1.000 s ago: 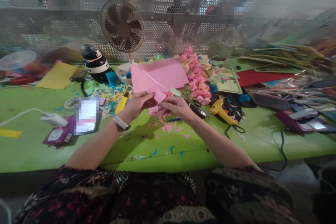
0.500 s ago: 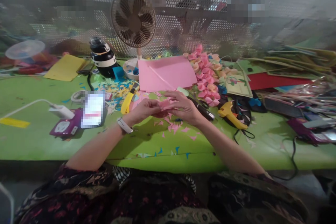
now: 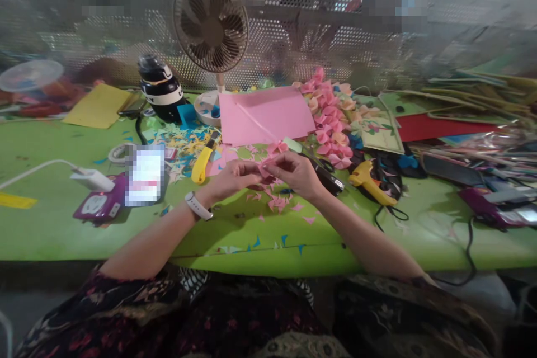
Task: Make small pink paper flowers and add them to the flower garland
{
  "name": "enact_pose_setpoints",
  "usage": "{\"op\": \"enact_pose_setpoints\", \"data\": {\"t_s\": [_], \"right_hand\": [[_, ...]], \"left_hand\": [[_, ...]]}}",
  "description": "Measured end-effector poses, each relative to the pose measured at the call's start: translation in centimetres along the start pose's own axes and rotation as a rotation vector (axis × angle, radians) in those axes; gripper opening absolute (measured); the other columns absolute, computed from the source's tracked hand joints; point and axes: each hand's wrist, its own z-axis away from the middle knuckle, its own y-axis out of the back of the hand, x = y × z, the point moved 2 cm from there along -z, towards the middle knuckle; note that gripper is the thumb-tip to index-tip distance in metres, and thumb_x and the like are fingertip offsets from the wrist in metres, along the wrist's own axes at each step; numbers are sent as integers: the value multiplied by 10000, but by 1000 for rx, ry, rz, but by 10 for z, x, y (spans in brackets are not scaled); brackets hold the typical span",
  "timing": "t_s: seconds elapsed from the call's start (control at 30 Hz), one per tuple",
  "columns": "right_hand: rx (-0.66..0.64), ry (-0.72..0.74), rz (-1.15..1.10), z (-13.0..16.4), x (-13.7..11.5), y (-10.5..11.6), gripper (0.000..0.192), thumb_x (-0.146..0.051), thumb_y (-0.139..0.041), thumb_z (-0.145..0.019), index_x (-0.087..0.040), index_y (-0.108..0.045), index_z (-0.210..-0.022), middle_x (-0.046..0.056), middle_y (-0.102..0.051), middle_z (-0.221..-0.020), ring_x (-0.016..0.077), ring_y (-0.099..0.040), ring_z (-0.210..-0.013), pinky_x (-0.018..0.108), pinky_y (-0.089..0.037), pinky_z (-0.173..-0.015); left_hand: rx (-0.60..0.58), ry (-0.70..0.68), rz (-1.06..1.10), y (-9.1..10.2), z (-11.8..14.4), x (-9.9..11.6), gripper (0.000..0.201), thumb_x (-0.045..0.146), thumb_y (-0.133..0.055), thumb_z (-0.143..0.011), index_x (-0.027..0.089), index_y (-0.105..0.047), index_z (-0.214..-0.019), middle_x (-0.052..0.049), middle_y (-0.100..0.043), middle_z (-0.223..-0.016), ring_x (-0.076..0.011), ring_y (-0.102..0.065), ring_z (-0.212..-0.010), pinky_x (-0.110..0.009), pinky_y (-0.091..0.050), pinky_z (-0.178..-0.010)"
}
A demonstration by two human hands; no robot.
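Between my two hands is a small pink piece of paper (image 3: 265, 169), partly covered by the fingers. My left hand (image 3: 235, 177), with a white watch on its wrist, pinches it from the left. My right hand (image 3: 296, 173) grips it from the right with thumb and forefinger. Just beyond the fingers lies a pink paper flower (image 3: 277, 147). Behind it rests a large pink sheet (image 3: 266, 114), with a pale thin strip on it. Pink paper scraps (image 3: 279, 203) are scattered on the green table below my hands.
A heap of pink paper flowers (image 3: 329, 117) stands right of the sheet. A yellow glue gun (image 3: 373, 182) lies at right, a yellow cutter (image 3: 203, 163) at left. Farther left are a phone (image 3: 145, 174), a black bottle (image 3: 161, 92) and a fan (image 3: 212, 22).
My right hand's fingers have drawn in from stretched across the paper to a pinch on it. The pink flower beyond the hands now shows. The view has shifted slightly.
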Motion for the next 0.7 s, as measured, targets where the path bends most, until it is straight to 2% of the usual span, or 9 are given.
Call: {"op": "enact_pose_setpoints", "data": {"t_s": [0.7], "right_hand": [[-32, 5, -22, 0, 3, -1, 325, -470, -799, -738, -177, -663, -778, 29, -718, -758, 151, -688, -681, 313, -596, -646]], "left_hand": [[-10, -12, 9, 2, -1, -7, 348, 428, -759, -801, 138, -755, -992, -114, -775, -992, -228, -749, -902, -376, -624, -812]]}}
